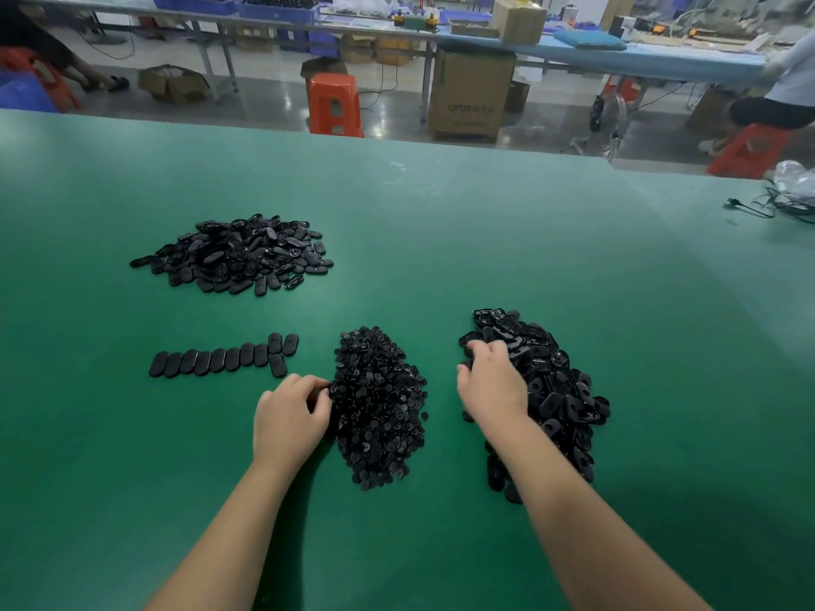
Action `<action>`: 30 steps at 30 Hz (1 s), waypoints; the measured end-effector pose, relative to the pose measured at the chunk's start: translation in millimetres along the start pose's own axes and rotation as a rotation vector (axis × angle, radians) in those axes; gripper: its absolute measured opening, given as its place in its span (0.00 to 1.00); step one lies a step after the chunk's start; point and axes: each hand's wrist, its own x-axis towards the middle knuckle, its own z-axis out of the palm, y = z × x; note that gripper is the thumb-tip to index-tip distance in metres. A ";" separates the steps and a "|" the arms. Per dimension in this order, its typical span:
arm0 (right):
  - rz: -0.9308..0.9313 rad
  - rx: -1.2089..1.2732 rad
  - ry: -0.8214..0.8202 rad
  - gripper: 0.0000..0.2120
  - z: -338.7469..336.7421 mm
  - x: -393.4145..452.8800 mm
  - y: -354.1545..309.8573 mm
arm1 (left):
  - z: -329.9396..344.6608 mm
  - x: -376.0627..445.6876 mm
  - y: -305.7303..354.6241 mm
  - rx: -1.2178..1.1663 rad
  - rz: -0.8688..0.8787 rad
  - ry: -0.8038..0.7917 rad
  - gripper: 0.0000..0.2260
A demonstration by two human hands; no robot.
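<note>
Now, left hand point(291, 416) at disc pile point(380, 407)

green table point(485, 222), orange stools point(335, 103)

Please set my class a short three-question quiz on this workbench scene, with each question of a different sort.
1. True or false: the left hand is at the edge of the pile of small round parts.
2. Pick one. The right hand reaches into: A a bucket; B the near right pile of oval shells; C a drawer.
3. Count: how many loose piles of black parts lie on the green table?

Key: 1 true; 2 B; 3 three.
</note>
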 end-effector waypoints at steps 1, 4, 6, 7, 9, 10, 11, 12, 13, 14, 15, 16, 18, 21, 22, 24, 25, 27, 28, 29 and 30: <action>-0.012 -0.086 -0.003 0.19 -4.1 8.0 2.0 | 0.3 0.2 -0.6 -0.007 -0.008 -0.001 0.06; -0.055 -0.278 -0.044 0.18 -9.5 25.4 7.5 | 1.5 1.3 -2.1 -0.033 -0.019 -0.002 0.05; -0.072 -0.349 -0.100 0.17 -8.9 31.9 10.3 | 2.2 2.1 -2.4 -0.039 -0.021 0.002 0.05; -0.074 -0.360 -0.123 0.17 -8.4 34.3 11.7 | 2.5 2.2 -2.3 -0.041 -0.025 0.005 0.05; -0.065 -0.348 -0.146 0.18 -8.1 38.2 13.6 | 2.5 2.0 -1.9 -0.045 -0.026 0.012 0.05; -0.058 -0.340 -0.151 0.19 -8.8 39.4 13.9 | 2.4 2.0 -1.8 -0.046 -0.026 0.014 0.05; -0.054 -0.336 -0.152 0.19 -9.6 40.6 13.5 | 2.3 2.1 -2.0 -0.048 -0.026 0.016 0.05; -0.050 -0.333 -0.154 0.20 -10.5 41.5 13.0 | 2.1 2.0 -2.3 -0.051 -0.025 0.018 0.05; -0.045 -0.331 -0.155 0.20 -11.2 42.5 12.3 | 2.0 1.7 -2.4 -0.054 -0.026 0.020 0.05; -0.039 -0.327 -0.157 0.20 -11.7 43.3 11.6 | 1.8 1.6 -2.4 -0.057 -0.028 0.022 0.05; -0.031 -0.324 -0.159 0.20 -11.9 44.1 10.8 | 1.7 1.6 -2.2 -0.058 -0.029 0.023 0.05; -0.025 -0.321 -0.160 0.19 -12.0 44.7 10.1 | 1.9 1.8 -2.2 -0.057 -0.029 0.023 0.05; -0.012 -0.325 -0.157 0.17 -11.1 45.7 9.2 | 2.4 2.4 -2.1 -0.052 -0.028 0.021 0.05; -0.006 -0.315 -0.147 0.15 -10.1 45.5 8.2 | 2.7 2.7 -1.8 -0.046 -0.028 0.022 0.05; -0.012 -0.305 -0.145 0.15 -10.2 45.4 8.1 | 2.7 2.6 -1.8 -0.042 -0.025 0.022 0.04; -0.021 -0.297 -0.140 0.13 -10.3 45.3 8.4 | 2.6 2.4 -1.9 -0.033 -0.021 0.023 0.04; -0.021 -0.302 -0.141 0.12 -10.4 45.7 8.4 | 2.5 2.6 -2.1 -0.031 -0.020 0.022 0.04; -0.015 -0.313 -0.152 0.11 -12.1 46.8 7.9 | 2.7 3.1 -2.4 -0.027 -0.017 0.019 0.04; -0.011 -0.319 -0.161 0.10 -13.3 47.4 7.3 | 3.0 3.3 -2.6 -0.025 -0.017 0.018 0.04; -0.010 -0.324 -0.168 0.08 -14.2 47.8 6.9 | 3.2 3.3 -2.9 -0.023 -0.018 0.017 0.04; -0.009 -0.332 -0.170 0.07 -15.3 48.3 6.4 | 3.3 3.4 -3.0 -0.023 -0.018 0.018 0.04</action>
